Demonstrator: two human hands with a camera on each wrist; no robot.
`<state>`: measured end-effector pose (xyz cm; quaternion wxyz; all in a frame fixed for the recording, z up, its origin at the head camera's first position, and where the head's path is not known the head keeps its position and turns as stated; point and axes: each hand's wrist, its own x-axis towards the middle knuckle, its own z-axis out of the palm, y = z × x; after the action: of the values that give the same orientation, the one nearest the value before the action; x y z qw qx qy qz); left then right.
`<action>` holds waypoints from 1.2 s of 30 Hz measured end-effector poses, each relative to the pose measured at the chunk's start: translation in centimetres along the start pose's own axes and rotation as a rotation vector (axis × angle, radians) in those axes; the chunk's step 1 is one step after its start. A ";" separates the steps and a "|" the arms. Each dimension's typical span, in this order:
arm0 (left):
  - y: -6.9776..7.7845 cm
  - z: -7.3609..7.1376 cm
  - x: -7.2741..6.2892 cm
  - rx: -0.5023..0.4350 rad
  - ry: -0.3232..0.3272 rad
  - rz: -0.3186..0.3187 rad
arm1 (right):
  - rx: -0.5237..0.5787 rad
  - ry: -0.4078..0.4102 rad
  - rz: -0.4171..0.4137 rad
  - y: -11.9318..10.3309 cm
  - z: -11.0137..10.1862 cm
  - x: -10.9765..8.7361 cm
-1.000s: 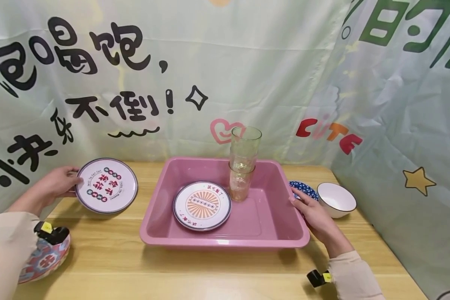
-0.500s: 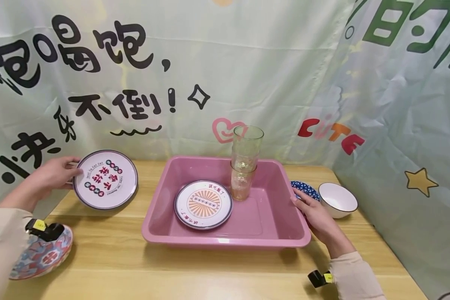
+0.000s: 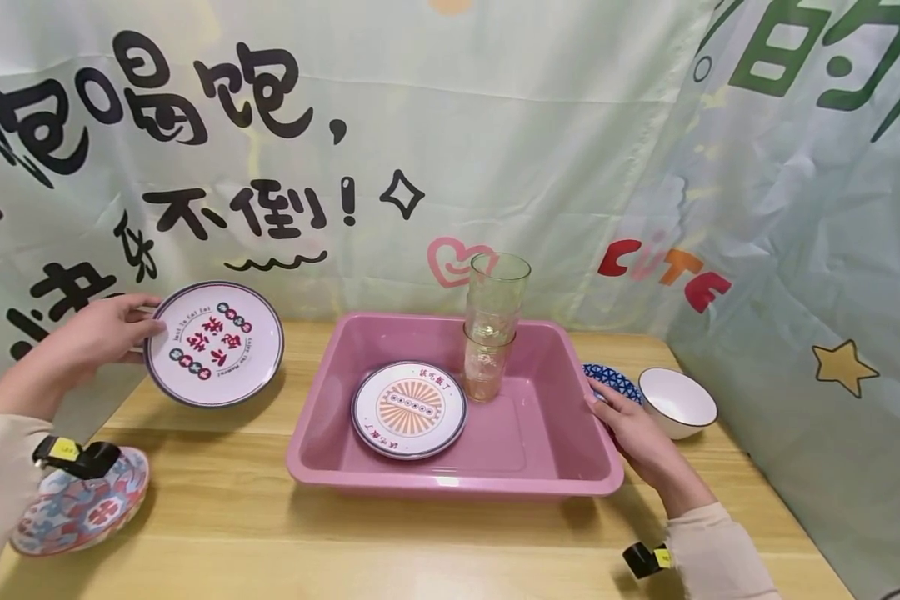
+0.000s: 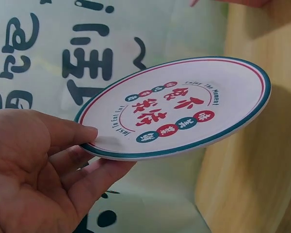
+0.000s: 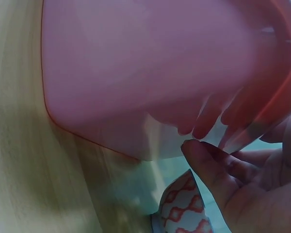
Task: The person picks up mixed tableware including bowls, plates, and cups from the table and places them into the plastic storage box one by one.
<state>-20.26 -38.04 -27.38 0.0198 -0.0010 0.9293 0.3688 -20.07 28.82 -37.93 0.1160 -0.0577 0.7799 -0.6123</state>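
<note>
In the head view my left hand holds a round white plate with red lettering and a dark blue rim. In the left wrist view the thumb lies on the edge of this plate and the fingers are beneath it. The plate is tilted and raised over the table's left side. My right hand rests against the right side of a pink basin, its fingertips right at the rim. Inside the basin are a white plate with an orange ray pattern and stacked amber-tinted glasses.
A patterned red-and-blue bowl sits at front left, partly behind the left sleeve. Beyond the right hand are a blue-patterned dish, partly hidden, and a white bowl. A printed cloth hangs behind the wooden table.
My left hand has raised the plate and drawn slightly back to the left, uncovering more of the patterned bowl. The right hand stays at the basin. The whole view has shifted slightly.
</note>
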 end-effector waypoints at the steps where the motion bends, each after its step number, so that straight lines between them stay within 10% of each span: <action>1: 0.2 -0.1 -0.1 0.001 0.003 0.005 | -0.011 -0.003 -0.001 -0.1 0.0 0.0; 36: 7.1 0.4 -1.6 -0.014 0.057 0.115 | -0.579 0.011 -0.167 -7.5 -0.1 -0.7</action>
<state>-18.78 -32.60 -22.70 -0.0276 0.0417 0.9254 0.3758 -19.83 27.20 -30.53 0.0396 -0.1492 0.9152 -0.3724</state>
